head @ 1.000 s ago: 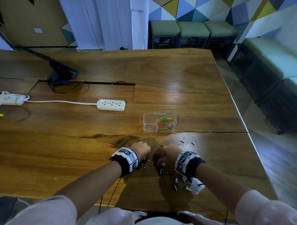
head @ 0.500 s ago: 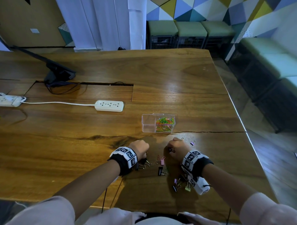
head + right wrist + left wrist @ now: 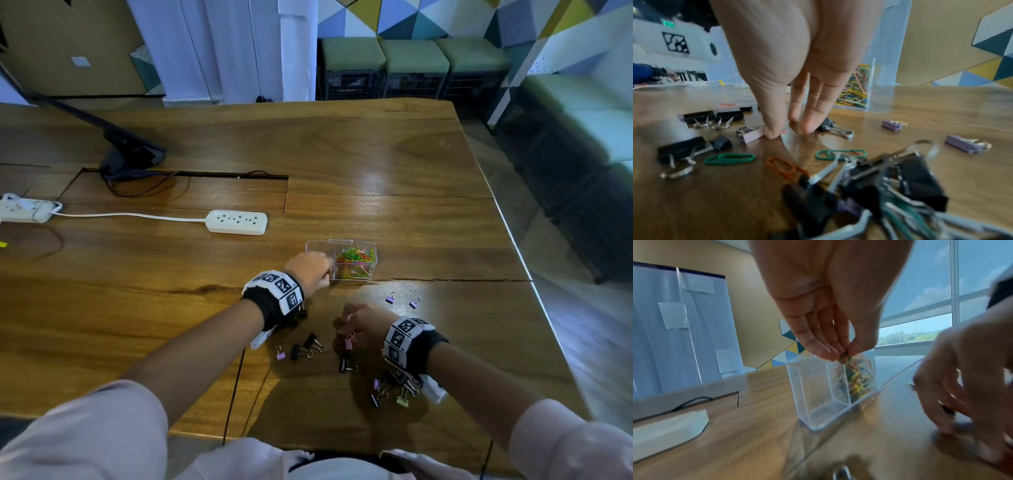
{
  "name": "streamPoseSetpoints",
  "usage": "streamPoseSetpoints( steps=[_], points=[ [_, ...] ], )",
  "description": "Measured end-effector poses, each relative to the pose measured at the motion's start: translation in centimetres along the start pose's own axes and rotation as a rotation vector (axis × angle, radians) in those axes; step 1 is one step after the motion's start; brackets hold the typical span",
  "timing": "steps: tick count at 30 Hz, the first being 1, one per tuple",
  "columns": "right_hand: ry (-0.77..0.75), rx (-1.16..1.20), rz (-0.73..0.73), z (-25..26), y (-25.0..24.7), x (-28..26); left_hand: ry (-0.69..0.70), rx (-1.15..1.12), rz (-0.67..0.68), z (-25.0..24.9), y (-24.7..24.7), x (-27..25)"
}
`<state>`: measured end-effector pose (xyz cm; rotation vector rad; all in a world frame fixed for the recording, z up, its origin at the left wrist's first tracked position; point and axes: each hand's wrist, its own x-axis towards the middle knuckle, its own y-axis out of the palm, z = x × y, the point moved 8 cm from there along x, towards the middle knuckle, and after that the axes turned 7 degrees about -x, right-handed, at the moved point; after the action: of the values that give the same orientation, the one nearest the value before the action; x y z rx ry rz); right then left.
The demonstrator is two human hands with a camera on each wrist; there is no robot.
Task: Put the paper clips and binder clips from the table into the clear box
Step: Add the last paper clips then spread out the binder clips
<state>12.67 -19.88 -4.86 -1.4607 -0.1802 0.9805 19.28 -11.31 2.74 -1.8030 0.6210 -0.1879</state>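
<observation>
Clear box [image 3: 340, 260] sits at 12 o'clock of the clip pile; paper clips fill its right half. Left hand [image 3: 310, 270] pinches a small clip [image 3: 844, 356] over the divider: drop it only once squarely above a compartment. Right hand [image 3: 363, 322], fingertips [image 3: 772, 133] down on a pink binder clip [image 3: 753, 135], should pinch the body, not the wire handles.
</observation>
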Motion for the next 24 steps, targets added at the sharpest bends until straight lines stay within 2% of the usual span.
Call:
streamPoseSetpoints(
  steps=[4,10,16,20,24],
  points=[
    [0.093,0.038,-0.012,-1.1,0.2,-0.4,0.029,-0.017,-0.087,-1.2,-2.4,2.0],
    [0.08,0.016,0.043,-1.2,0.5,-0.6,-0.057,-0.126,-0.097,-1.7,-2.5,4.2],
    [0.024,-0.19,0.116,-0.2,1.2,-0.7,-0.128,-0.168,-0.113,-1.4,-1.5,5.0],
    [-0.028,-0.343,0.149,0.9,1.9,-0.6,-0.158,-0.213,-0.076,-1.1,-1.0,5.3],
    [-0.009,-0.388,0.16,1.4,1.6,-0.4,-0.154,-0.292,-0.078,-1.0,-0.7,5.7]
  ],
)
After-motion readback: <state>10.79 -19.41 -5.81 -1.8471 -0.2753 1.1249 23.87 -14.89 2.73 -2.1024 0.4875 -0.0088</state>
